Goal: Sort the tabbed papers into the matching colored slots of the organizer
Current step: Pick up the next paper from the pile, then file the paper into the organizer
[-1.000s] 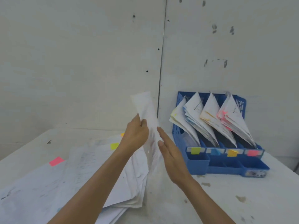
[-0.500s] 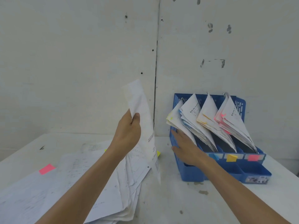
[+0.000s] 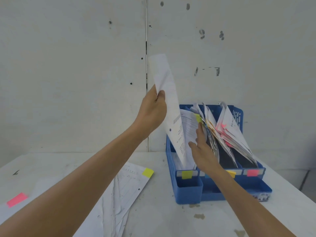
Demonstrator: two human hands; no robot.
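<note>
My left hand (image 3: pixel 153 110) grips a white sheet (image 3: pixel 168 100) near its top edge. The sheet hangs upright, its lower end down inside the leftmost slot of the blue organizer (image 3: pixel 188 190), the slot with the yellow label (image 3: pixel 186 174). My right hand (image 3: pixel 202 149), fingers straight, presses the papers in that slot (image 3: pixel 189 127) back to the right. The other slots hold papers with yellow and pink tabs (image 3: pixel 225 134); a pink label (image 3: pixel 252 172) marks the rightmost slot. A loose pile of papers (image 3: pixel 126 187) lies on the table at the left, with a yellow tab (image 3: pixel 148 172) and a pink tab (image 3: pixel 16 199).
The white table (image 3: pixel 171 219) meets a white wall behind the organizer. Small open trays (image 3: pixel 259 187) run along the organizer's front. The table's right edge lies just past the organizer.
My left hand carried the sheet to the right and lowered its end into the yellow-labelled slot. My right hand moved into that slot and pushed its papers to the right.
</note>
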